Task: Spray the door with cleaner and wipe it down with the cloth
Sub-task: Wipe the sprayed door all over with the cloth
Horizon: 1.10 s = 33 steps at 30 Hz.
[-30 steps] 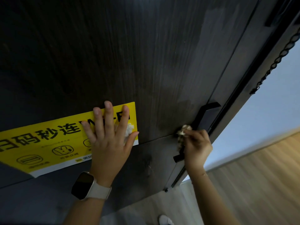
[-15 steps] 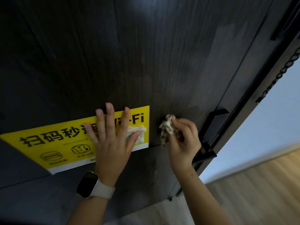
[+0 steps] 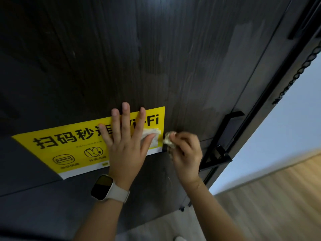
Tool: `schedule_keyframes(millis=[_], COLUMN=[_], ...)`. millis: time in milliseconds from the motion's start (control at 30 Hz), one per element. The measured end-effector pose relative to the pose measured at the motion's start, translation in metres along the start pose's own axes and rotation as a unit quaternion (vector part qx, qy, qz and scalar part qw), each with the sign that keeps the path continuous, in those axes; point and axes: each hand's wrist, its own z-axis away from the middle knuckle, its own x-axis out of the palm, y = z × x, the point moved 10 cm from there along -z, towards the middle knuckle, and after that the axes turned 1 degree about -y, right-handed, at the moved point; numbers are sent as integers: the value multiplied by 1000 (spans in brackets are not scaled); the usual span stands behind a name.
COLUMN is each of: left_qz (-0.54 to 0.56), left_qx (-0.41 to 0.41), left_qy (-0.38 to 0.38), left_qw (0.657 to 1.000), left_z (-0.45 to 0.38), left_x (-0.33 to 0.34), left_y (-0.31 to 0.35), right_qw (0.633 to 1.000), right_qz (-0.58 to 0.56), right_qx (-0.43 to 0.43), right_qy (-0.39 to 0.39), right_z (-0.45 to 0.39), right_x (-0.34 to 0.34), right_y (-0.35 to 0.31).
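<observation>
A dark wood-grain door (image 3: 156, 58) fills most of the view, with paler wiped streaks at its upper right. A yellow Wi-Fi sticker (image 3: 69, 146) is stuck across its lower part. My left hand (image 3: 126, 143) lies flat on the sticker, fingers straight and spread, a watch on the wrist. My right hand (image 3: 186, 152) grips a small crumpled patterned cloth (image 3: 168, 137) and holds it against the door at the sticker's right edge. No spray bottle is in view.
A black door handle (image 3: 224, 136) juts out just right of my right hand. A black chain (image 3: 298, 70) hangs along the door's right edge. Beyond it are a pale wall (image 3: 286, 127) and a wooden floor (image 3: 278, 197).
My right hand has carried the cloth left from the handle to the sticker's right edge. My left hand stays flat on the sticker.
</observation>
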Motion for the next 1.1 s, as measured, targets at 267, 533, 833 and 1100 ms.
schedule_keyframes(millis=[267,533,833,1100], left_qz=[12,131,99,-2], left_qx=[-7,-40,35,24], left_qy=[-4,49,22,14], left_qw=[1000,989,994,1000], left_z=[0,-15,-78,-80], left_x=[-1,-45,-34,-20], left_y=[-3,17,80,83], right_qw=[996,999,984,978], right_qz=[-28,25,105,197], right_qx=[-62,-11,-36,-63], right_qy=[54,-29,141,5], right_z=[-53,-24,-69,-1], right_x=[-11,-18,-100,-73], right_y=[-30,14,66,106])
